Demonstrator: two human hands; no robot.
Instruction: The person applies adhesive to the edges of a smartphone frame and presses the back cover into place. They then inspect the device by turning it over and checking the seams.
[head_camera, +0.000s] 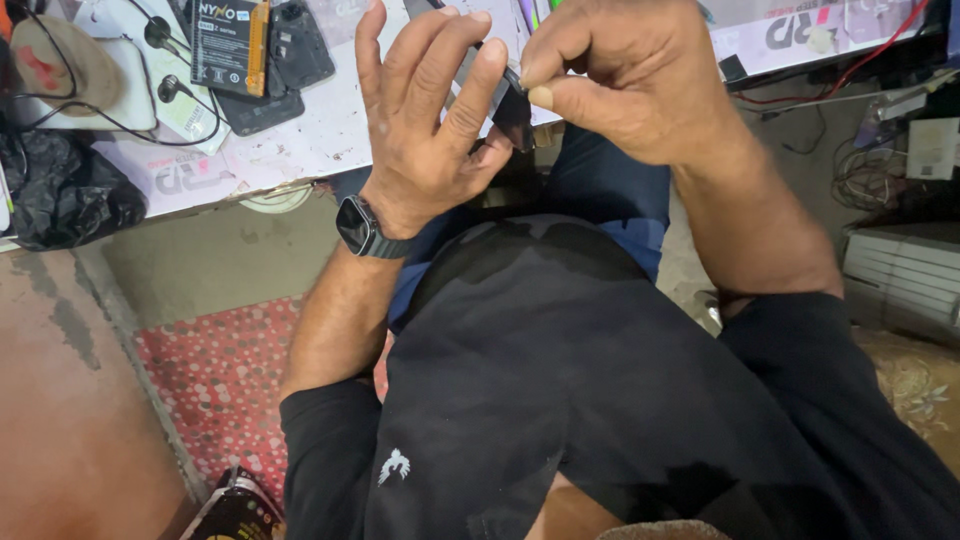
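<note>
My left hand (425, 115) is raised in front of my chest, fingers upright, holding a small flat black slab, apparently a phone or phone part (513, 115), against its fingertips and thumb. A dark smartwatch (358, 227) sits on that wrist. My right hand (625, 75) comes in from the right with thumb and forefinger pinched on the top edge of the same black part. Most of the part is hidden behind my fingers. Below the hands are my black shirt and blue trousers.
A white workbench (320, 130) runs across the top, carrying a black phone battery (230, 45), dark phone back covers (290, 65), earphones with wires (165, 85) and a black plastic bag (65, 195). Cables and boxes lie at right. A red patterned mat (225, 375) covers the floor.
</note>
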